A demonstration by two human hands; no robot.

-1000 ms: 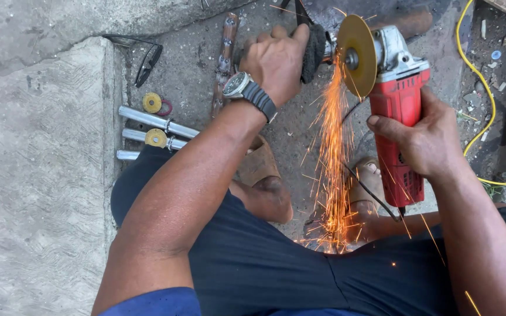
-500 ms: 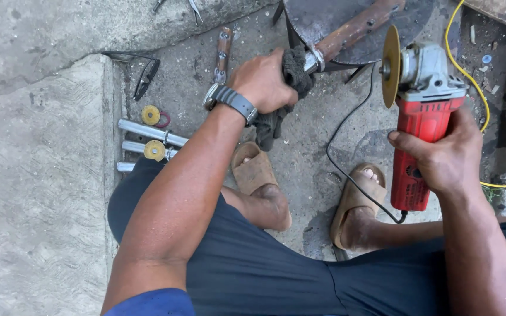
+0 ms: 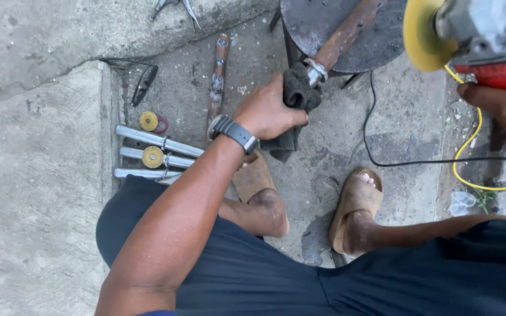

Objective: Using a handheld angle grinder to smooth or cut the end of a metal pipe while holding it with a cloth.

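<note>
My left hand grips a dark rag wrapped round the near end of a rusty metal rod. The rod lies slanted across a round, rusty metal stand at the top. A dark watch is on that wrist. My right hand holds a red angle grinder at the upper right, lifted clear of the rod. Its yellow disc faces left, and no sparks show.
Three shiny steel rods and two yellow discs lie on the concrete at left, beside a rusty bar. Pliers rest on the upper ledge. A black cable and a yellow cable cross the ground. My feet wear tan sandals.
Sparks stopped. My right hand lifted the grinder up and right, away from the rod. My left hand kept its hold on the rag-wrapped rod end.
</note>
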